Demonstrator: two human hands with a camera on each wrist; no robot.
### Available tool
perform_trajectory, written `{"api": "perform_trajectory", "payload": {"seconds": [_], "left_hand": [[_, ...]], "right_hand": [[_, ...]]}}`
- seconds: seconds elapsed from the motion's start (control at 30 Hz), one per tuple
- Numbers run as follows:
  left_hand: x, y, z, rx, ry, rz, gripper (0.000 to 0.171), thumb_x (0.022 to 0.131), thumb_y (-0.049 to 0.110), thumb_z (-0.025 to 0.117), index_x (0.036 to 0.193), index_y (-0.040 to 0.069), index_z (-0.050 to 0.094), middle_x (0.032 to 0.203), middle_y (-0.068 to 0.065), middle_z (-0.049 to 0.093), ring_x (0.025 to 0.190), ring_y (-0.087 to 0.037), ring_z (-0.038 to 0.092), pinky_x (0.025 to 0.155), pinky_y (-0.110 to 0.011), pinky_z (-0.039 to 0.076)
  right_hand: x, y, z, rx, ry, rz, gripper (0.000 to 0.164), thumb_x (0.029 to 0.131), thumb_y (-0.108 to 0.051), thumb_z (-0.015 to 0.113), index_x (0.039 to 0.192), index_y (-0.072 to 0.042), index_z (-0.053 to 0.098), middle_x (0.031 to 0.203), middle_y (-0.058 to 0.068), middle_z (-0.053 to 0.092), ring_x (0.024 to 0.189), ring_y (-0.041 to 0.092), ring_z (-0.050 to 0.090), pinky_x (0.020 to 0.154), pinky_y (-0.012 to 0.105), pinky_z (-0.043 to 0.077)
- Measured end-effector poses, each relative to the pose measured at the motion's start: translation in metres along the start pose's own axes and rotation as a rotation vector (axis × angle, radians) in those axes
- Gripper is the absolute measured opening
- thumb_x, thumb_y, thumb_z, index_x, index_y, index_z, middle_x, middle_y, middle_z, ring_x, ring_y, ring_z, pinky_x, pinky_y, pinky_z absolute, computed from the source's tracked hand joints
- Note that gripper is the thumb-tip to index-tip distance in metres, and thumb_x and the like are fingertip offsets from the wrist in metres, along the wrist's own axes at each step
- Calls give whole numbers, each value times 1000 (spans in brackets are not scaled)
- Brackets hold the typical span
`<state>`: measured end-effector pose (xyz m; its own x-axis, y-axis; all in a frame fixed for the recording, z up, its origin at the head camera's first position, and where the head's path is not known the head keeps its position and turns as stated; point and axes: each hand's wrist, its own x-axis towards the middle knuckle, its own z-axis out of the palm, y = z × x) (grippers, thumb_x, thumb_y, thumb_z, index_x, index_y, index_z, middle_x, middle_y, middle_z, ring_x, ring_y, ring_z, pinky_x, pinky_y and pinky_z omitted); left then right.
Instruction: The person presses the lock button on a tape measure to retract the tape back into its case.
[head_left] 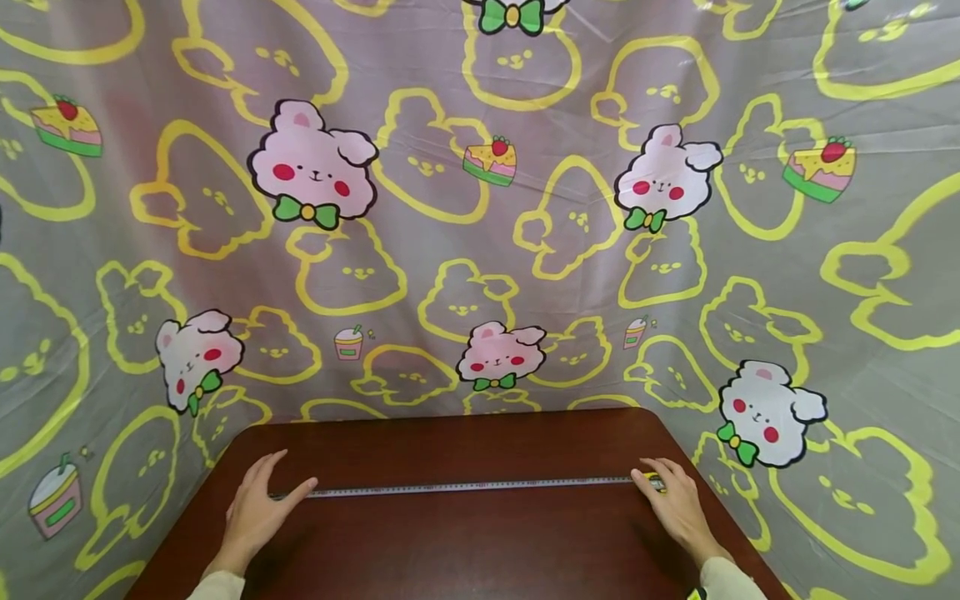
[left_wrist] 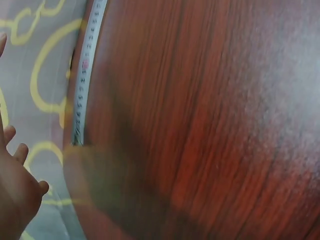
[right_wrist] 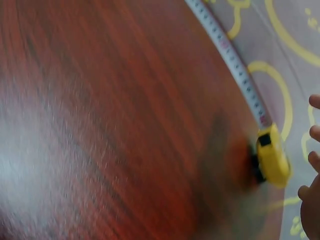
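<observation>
A tape measure lies on the dark red-brown table, its yellow case (head_left: 657, 482) at the right and its pale blade (head_left: 480, 486) drawn out across to the left. My left hand (head_left: 253, 510) hovers about the blade's free end, thumb and fingers spread apart. In the left wrist view that metal-tipped end of the blade (left_wrist: 79, 135) shows with no finger on it. Around the case, my right hand (head_left: 678, 504) has its fingers spread and partly covers it in the head view. The right wrist view shows the yellow and black case (right_wrist: 273, 157) apart from the fingertips.
The wooden table (head_left: 465, 550) has rounded far corners. Grey curtain cloth (head_left: 420, 333) with yellow outlines and white cartoon animals hangs behind it and along both sides, close to its edges. Shadows of the hands fall on the tabletop.
</observation>
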<state>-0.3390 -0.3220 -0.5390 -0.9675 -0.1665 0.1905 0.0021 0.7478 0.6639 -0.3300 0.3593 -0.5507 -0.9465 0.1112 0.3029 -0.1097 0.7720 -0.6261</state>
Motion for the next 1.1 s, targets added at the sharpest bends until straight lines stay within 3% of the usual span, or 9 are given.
{"api": "perform_trajectory", "payload": {"seconds": [0.2, 0.3, 0.43, 0.67, 0.87, 1.1], "left_hand": [[7, -17, -4, -75, -72, -167, 119, 84, 77, 67, 164, 6, 15, 162, -36, 11, 145, -58, 15, 99, -80, 18], [10, -24, -2, -94, -109, -209, 124, 82, 77, 68, 164, 5, 9, 160, -38, 13, 142, -60, 18, 99, -80, 20], [13, -30, 3, -96, -125, -216, 124, 83, 73, 72, 164, 5, 7, 157, -39, 17, 138, -61, 23, 97, -81, 21], [17, -44, 11, -71, -137, -270, 136, 73, 72, 81, 164, 6, 5, 158, -40, 12, 138, -66, 15, 96, -87, -6], [11, -58, 18, 21, -189, -303, 139, 69, 77, 81, 158, -6, 14, 153, -44, 10, 134, -70, 11, 103, -80, -11], [14, -55, 24, 33, -150, -286, 120, 74, 78, 76, 148, -6, 34, 152, -39, 17, 134, -66, 15, 105, -78, -8]], "right_hand": [[-1, 17, 0, 15, -7, 54, 69, 102, -55, 59, 146, -2, 52, 148, 31, 36, 134, 57, 29, 103, 72, 23], [-2, 23, 1, 32, 3, 96, 72, 101, -55, 60, 148, -3, 49, 149, 31, 32, 135, 60, 26, 104, 72, 22], [-2, 30, 4, 42, 11, 157, 75, 99, -57, 62, 150, -3, 47, 149, 33, 29, 135, 61, 23, 104, 72, 21], [-1, 40, 15, 13, -61, 280, 89, 94, -66, 62, 155, -6, 37, 153, 33, 26, 136, 60, 21, 104, 73, 20], [3, 42, 23, -55, -98, 264, 93, 91, -65, 67, 159, -11, 34, 156, 30, 28, 136, 61, 23, 101, 77, 21], [4, 45, 26, -132, -46, 227, 83, 90, -54, 75, 154, -13, 44, 153, 30, 38, 132, 59, 31, 97, 74, 25]]}}
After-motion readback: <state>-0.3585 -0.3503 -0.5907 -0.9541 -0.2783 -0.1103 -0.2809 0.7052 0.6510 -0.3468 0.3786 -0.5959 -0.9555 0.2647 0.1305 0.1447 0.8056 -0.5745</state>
